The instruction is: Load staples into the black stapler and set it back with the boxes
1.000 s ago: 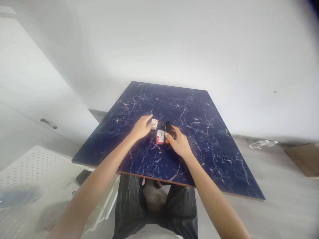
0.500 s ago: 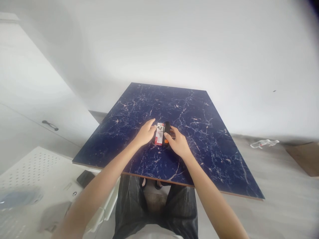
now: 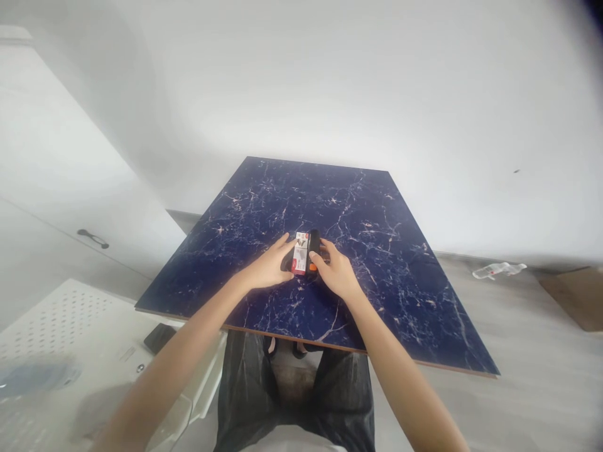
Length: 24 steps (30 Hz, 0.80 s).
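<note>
A small white and red printed box [image 3: 300, 258] lies on the dark blue marbled tabletop [image 3: 264, 207], close against a black object [image 3: 314, 240] with an orange patch, whose kind I cannot make out. My right hand [image 3: 336, 270] grips the black object from the right, its thumb across the top and its fingers along the far side. On the other side, my left hand [image 3: 271, 265] has its fingers spread around the left edge of the box, thumb near the lower corner. Whether its fingertips touch the box is hard to tell.
To the left, a white perforated surface [image 3: 70, 314] holds a dark flat item [image 3: 160, 338]. A white wall [image 3: 330, 81] rises behind the table. On the floor at right lie a clear plastic bottle [image 3: 499, 270] and a cardboard piece [image 3: 575, 295].
My left hand has come down along the left side of the box, with its thumb now near the lower corner. My right hand stays almost where it was on the black object.
</note>
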### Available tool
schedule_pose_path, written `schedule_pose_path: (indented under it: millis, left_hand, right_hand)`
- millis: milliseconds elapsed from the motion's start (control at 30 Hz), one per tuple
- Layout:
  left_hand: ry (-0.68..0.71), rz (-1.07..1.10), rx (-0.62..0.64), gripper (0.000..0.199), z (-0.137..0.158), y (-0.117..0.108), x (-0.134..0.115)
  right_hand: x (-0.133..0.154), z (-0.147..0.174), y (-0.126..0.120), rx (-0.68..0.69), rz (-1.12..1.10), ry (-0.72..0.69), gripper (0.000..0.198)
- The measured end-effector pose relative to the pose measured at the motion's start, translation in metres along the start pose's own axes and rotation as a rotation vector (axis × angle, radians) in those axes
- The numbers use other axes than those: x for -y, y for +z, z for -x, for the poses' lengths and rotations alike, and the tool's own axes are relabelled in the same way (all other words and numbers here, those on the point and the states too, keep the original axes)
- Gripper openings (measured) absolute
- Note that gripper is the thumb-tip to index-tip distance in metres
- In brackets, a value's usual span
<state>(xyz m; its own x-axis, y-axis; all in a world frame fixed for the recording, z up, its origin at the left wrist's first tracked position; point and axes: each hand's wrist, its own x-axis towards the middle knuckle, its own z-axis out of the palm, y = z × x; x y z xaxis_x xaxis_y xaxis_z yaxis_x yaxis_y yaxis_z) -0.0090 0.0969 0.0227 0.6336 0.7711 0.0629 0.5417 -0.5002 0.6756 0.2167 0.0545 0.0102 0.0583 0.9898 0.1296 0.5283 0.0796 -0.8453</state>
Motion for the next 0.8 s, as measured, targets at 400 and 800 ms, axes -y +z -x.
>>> schedule_pose_path:
  millis: [400, 800]
  left_hand:
    - [0.109, 0.227, 0.061, 0.065, -0.015, 0.002, 0.000]
    - [0.214, -0.045, 0.095, 0.059, -0.105, 0.057, -0.041]
  right_hand:
    - [0.003, 0.000, -0.007, 0.010, 0.009, 0.024, 0.048]
    - [-0.041, -0.019, -0.085, -0.105, 0.200, 0.176, 0.051]
